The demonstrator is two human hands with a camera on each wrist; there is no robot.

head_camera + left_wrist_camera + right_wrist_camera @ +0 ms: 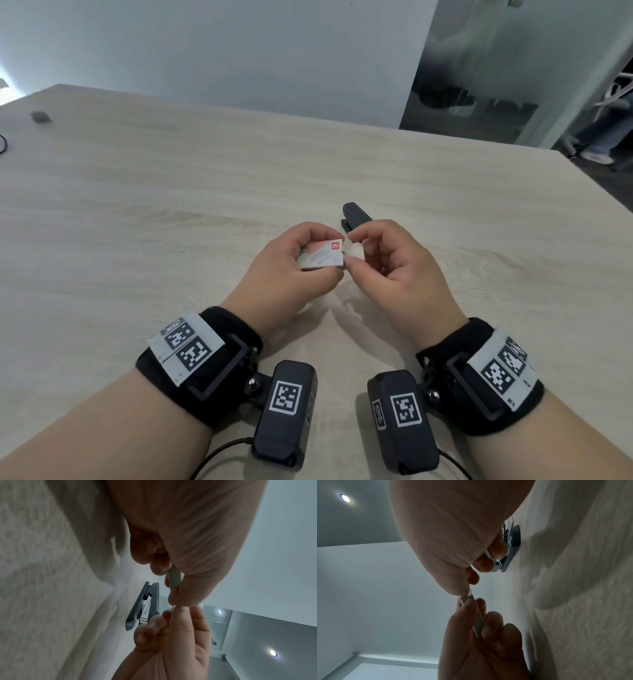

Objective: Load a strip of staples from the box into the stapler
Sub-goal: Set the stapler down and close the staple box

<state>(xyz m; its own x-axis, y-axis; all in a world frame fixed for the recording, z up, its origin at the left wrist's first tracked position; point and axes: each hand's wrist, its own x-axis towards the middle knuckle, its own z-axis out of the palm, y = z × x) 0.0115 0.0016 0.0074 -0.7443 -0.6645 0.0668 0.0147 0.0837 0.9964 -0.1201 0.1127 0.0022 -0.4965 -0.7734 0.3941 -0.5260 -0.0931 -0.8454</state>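
Note:
My left hand [318, 253] holds a small white and red staple box [329, 255] just above the table, fingers on its far side, thumb on its near side. My right hand [354, 253] pinches the white end piece [357, 256] sticking out of the box's right end between index finger and thumb. The black stapler [354, 216] lies on the table right behind both hands, untouched. The left wrist view shows the box edge [175, 578] and the stapler [145, 605] with metal parts visible. In the right wrist view the box [478, 619] sits in the left hand's fingers, with the stapler [512, 545] beyond.
The light wooden table [171, 205] stretches far to the left and back. A small dark object [40, 117] and a black cable [2, 144] lie at its far left. The table's right edge runs diagonally; a glass partition [479, 85] and a person's legs [603, 137] are beyond.

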